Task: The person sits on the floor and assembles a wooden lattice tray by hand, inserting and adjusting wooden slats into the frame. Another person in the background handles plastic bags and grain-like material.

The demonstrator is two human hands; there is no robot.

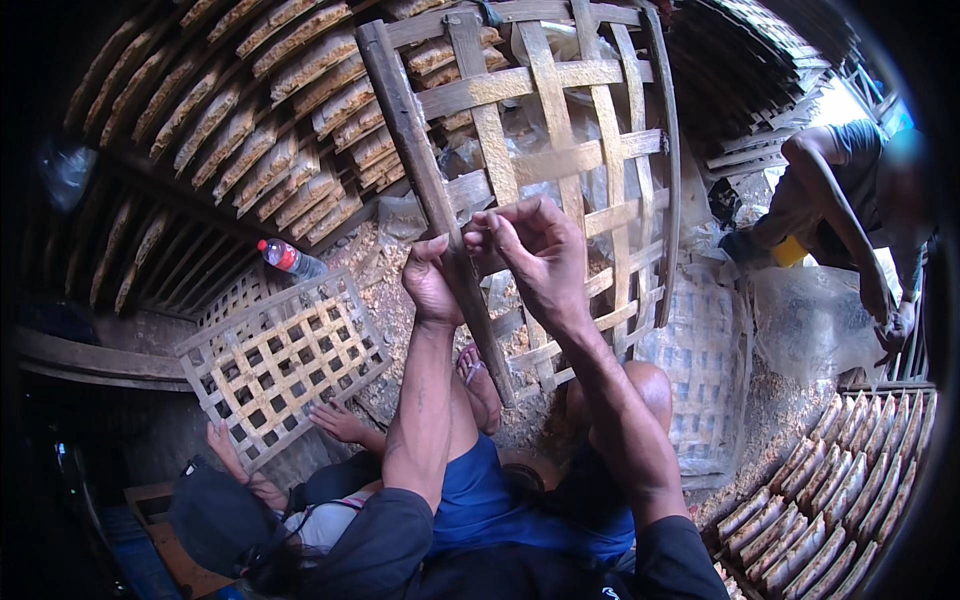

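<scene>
Left hand (430, 285) closed around dark frame rail (425, 170) at frame centre | right hand (535, 250) pinched bamboo strip (560, 160) of lattice tray (560, 130) | plastic bottle (288, 258) at left

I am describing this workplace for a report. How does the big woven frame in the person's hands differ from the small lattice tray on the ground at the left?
The big frame stands tilted upright, held by the left hand and right hand; the small tray lies free on the ground. The big frame has wide, loosely woven strips with a dark side bar; the small tray has narrow strips and tight square holes. Both are pale woven strip lattices.
</scene>
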